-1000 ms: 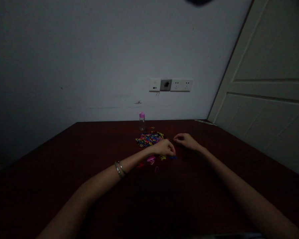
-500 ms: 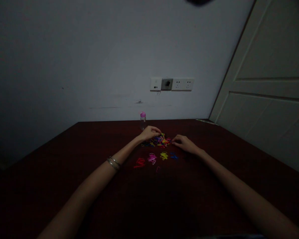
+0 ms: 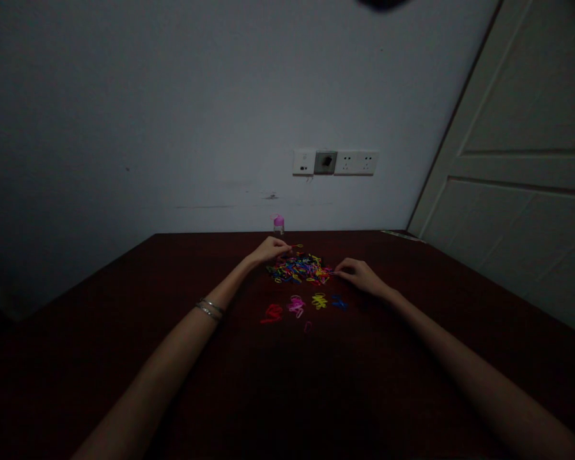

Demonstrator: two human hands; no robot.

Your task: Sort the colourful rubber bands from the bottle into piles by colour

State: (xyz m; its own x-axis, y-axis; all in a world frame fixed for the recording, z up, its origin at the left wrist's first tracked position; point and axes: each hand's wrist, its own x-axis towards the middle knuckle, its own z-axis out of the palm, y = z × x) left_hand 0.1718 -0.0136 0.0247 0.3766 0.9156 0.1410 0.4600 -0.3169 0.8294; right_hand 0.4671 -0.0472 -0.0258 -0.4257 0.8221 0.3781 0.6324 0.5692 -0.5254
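Observation:
A mixed pile of small coloured bands [image 3: 299, 268] lies on the dark red table. My left hand [image 3: 274, 248] is just above the pile's back left edge, its fingers pinched on a yellow band [image 3: 299, 246], with a bit of red at the fingertips. At the pile's right edge, my right hand [image 3: 357, 275] has its thumb and finger closed together; what is between them is too small to name. Nearer me lie a red group [image 3: 273, 313], a pink group [image 3: 296, 305], a yellow group [image 3: 319, 301], a blue group [image 3: 339, 301] and a single pink band [image 3: 308, 327].
A clear bottle with a pink cap [image 3: 278, 222] stands behind the pile, near the wall [image 3: 196, 128]. Sockets [image 3: 355, 163] are on the wall above the table [image 3: 172, 268]. A pale panelled door [image 3: 517, 160] is at the right.
My left hand has lifted back and left off the pile, with a yellow band now showing at its fingertips. More of the pile is uncovered. My right hand has stayed at the pile's right edge.

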